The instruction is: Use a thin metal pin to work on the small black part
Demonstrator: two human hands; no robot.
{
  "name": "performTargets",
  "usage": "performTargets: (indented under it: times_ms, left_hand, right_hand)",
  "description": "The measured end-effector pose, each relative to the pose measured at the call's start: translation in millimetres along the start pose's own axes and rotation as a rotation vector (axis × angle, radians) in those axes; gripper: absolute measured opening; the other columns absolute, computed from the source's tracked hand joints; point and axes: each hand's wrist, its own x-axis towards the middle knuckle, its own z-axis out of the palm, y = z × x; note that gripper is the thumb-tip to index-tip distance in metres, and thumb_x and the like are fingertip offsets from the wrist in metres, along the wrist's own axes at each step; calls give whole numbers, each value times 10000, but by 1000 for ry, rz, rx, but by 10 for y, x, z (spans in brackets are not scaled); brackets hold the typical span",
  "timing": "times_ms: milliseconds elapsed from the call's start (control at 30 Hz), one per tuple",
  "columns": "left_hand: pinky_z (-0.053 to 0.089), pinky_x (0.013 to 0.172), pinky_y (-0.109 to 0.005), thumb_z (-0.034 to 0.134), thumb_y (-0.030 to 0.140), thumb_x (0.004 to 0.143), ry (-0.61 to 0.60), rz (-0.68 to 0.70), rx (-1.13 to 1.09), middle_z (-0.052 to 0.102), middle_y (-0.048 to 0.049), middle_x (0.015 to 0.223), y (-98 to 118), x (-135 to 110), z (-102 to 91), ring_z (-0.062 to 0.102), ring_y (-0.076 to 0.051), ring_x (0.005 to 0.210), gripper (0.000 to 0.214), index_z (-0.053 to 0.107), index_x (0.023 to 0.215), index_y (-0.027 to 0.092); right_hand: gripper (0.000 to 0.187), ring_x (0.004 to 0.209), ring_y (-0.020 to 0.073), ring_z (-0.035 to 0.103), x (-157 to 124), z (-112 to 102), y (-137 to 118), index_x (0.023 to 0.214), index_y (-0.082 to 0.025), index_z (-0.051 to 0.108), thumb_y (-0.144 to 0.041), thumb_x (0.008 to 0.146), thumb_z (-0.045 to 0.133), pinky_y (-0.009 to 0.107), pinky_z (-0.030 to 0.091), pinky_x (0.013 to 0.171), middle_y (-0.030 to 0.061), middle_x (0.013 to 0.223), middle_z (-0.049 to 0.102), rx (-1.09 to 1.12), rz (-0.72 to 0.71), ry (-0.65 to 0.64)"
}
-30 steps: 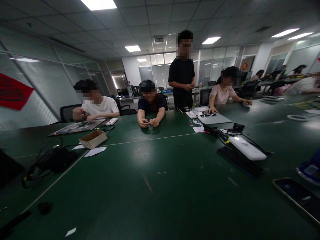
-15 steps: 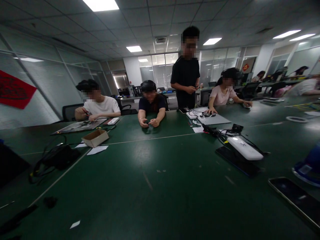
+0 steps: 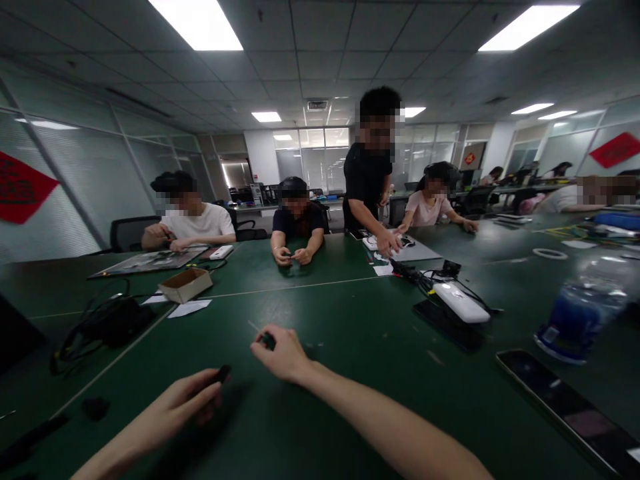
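Observation:
Both my arms reach out over the dark green table (image 3: 350, 373). My left hand (image 3: 187, 400) is closed, pinching a small dark object (image 3: 223, 372) at its fingertips. My right hand (image 3: 283, 353) is a little further out, fingers curled round another small dark piece (image 3: 267, 341). The two hands are a short distance apart, just above the tabletop. What the pieces are is too small to tell.
A phone (image 3: 570, 413) lies at the right edge, a blue-and-clear bottle (image 3: 580, 310) beyond it, and a white power bank (image 3: 461, 302) on a dark tablet. A black cable bundle (image 3: 110, 323) and a cardboard box (image 3: 185, 283) sit left. Several people sit opposite; one stands, leaning over.
Both my arms have come into view from below, each hand closed on a small dark piece. The view has tilted up and shifted. The standing person has bent and reached down to the table.

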Motion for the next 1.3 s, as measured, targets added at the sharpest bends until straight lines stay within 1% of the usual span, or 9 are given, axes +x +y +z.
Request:
performTargets:
  times_ms: [67, 167, 267, 367, 600, 767, 867, 1133, 1300]
  left_hand:
    - [461, 591, -294, 568, 561, 752, -195, 95, 24, 610, -34, 771, 123, 301, 273, 580, -198, 667, 430, 559, 987, 201]
    - [445, 563, -261, 530, 510, 796, -259, 195, -81, 610, -39, 771, 325, 693, 741, 586, -179, 655, 379, 514, 984, 181]
    - [435, 534, -233, 533, 495, 787, -200, 212, -279, 625, -66, 841, 413, 1013, 1149, 586, -156, 641, 381, 482, 984, 173]
    - [354, 433, -184, 527, 545, 761, -101, 185, -392, 606, -48, 726, 347, 1234, 1363, 512, -107, 497, 416, 485, 924, 165]
    - [215, 376, -141, 541, 506, 760, -50, 199, -558, 479, 25, 583, 179, 1296, 1324, 391, -57, 429, 347, 464, 811, 172]
    - [175, 369, -146, 525, 518, 777, -47, 218, -529, 342, 68, 534, 233, 1250, 1355, 283, -38, 389, 360, 498, 865, 170]
    - [181, 371, -154, 483, 560, 804, -72, 238, -529, 297, 74, 516, 234, 1254, 1360, 255, -40, 384, 392, 463, 805, 168]
    - [270, 406, -166, 462, 616, 796, -42, 265, -387, 392, 43, 585, 290, 1217, 1360, 362, -67, 452, 446, 432, 772, 172]
    - [295, 447, -174, 422, 577, 838, -93, 324, -336, 397, 42, 583, 290, 1210, 1366, 360, -69, 465, 411, 437, 771, 172]
  right_hand:
    - [212, 750, 135, 551, -166, -440, 123, 987, -224, 590, -377, 868, 503, 243, 403, 694, 2, 835, 616, -184, -2, 60]
    - [207, 795, 146, 559, -361, -876, 262, 1034, -221, 566, -329, 893, 460, 250, 417, 714, 25, 914, 612, -404, 0, 103]
    - [236, 833, 155, 567, -452, -1097, 375, 1100, -213, 537, -301, 904, 439, 264, 443, 728, 47, 995, 595, -541, -7, 81]
    - [264, 866, 167, 572, -478, -1179, 437, 1153, -215, 514, -285, 919, 414, 287, 463, 745, 56, 1036, 585, -584, -23, 47]
    - [318, 772, 136, 575, -498, -1130, 436, 1215, -255, 505, -347, 942, 372, 246, 460, 658, 52, 1058, 566, -638, -115, -120]
    - [313, 752, 138, 575, -481, -1096, 484, 1132, -239, 571, -383, 946, 365, 242, 429, 669, 52, 930, 610, -695, -103, -146]
    - [351, 703, 131, 566, -476, -1075, 516, 1029, -216, 605, -408, 957, 321, 239, 403, 651, 41, 825, 625, -709, -98, -149]
    - [430, 632, 130, 571, -479, -1008, 534, 898, -212, 610, -464, 960, 268, 234, 327, 582, 23, 730, 639, -781, -106, -183]
    - [446, 637, 134, 584, -462, -1010, 545, 878, -208, 617, -471, 960, 265, 235, 328, 593, 29, 726, 646, -786, -96, -201]
